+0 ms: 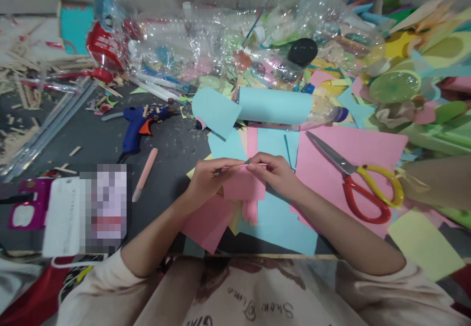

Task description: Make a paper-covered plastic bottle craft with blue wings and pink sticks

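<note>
A small piece of pink paper (245, 186) is pinched along its top edge by both hands. My left hand (208, 176) grips the left end of that edge, and my right hand (274, 171) grips the right end, thumbs close together. Beneath them lie pink strips (250, 213), a light blue sheet (283, 223) and another pink piece (209, 223). A clear plastic bottle wrapped in light blue paper (275, 105) lies just beyond the hands, beside a rounded light blue paper cutout (215, 110).
Scissors with red and yellow handles (368, 188) rest on a large pink sheet (324, 159) at right. A blue glue gun (134, 124), glue sticks (55, 124) and a pink marker-like stick (145, 174) lie left. Plastic bottles (165, 46) and paper scraps (434, 46) crowd the back.
</note>
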{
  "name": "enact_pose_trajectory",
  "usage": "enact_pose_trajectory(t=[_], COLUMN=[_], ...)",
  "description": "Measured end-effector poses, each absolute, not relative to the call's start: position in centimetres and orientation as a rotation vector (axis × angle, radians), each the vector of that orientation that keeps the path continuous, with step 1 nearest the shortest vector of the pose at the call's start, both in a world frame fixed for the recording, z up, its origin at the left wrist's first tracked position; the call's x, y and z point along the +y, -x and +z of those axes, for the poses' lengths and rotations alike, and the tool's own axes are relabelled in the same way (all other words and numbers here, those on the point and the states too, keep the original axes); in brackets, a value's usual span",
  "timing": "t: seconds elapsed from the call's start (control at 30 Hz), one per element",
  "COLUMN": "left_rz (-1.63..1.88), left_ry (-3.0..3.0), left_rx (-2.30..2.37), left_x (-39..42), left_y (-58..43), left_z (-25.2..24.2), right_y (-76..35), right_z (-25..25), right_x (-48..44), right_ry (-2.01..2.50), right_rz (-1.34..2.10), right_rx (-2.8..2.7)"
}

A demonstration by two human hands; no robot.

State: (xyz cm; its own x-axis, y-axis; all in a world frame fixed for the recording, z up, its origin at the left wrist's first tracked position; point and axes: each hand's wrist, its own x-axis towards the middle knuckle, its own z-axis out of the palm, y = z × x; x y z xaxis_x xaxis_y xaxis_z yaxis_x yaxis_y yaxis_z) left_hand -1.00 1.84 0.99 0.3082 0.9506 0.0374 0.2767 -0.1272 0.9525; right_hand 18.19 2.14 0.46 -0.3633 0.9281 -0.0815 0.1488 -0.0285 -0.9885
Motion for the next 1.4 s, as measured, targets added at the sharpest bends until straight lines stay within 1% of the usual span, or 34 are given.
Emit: enact_pose_trajectory(t=[0.27, 0.6, 0.93, 1.2, 1.4], left_rz=[0.955, 0.837, 0.864, 0.899, 0.842], left_ry=[-1.581, -1.598, -1.567, -1.554, -1.597], left_rx=[1.065, 1.109, 1.146, 1.105, 1.166], left_x=[1.87, 1.82, 1.73, 1.83, 1.86], left_y=[0.99, 0.82, 0.98, 0.93, 1.01], left_z=[0.8, 1.48, 1.44, 1.49, 1.14], right_y=[-18.12, -18.04, -18.21, -18.2, -18.22], right_z=[0.39, 0.53, 0.79, 0.5, 0.27], right_x=[2.19, 2.18, 2.31, 2.25, 2.23], right_ry=[1.166, 1.187, 1.182, 1.189, 1.184], right_rz=[1.468, 1.454, 1.542, 1.526, 1.452], right_rx=[-1.552, -1.602, -1.566, -1.562, -1.552])
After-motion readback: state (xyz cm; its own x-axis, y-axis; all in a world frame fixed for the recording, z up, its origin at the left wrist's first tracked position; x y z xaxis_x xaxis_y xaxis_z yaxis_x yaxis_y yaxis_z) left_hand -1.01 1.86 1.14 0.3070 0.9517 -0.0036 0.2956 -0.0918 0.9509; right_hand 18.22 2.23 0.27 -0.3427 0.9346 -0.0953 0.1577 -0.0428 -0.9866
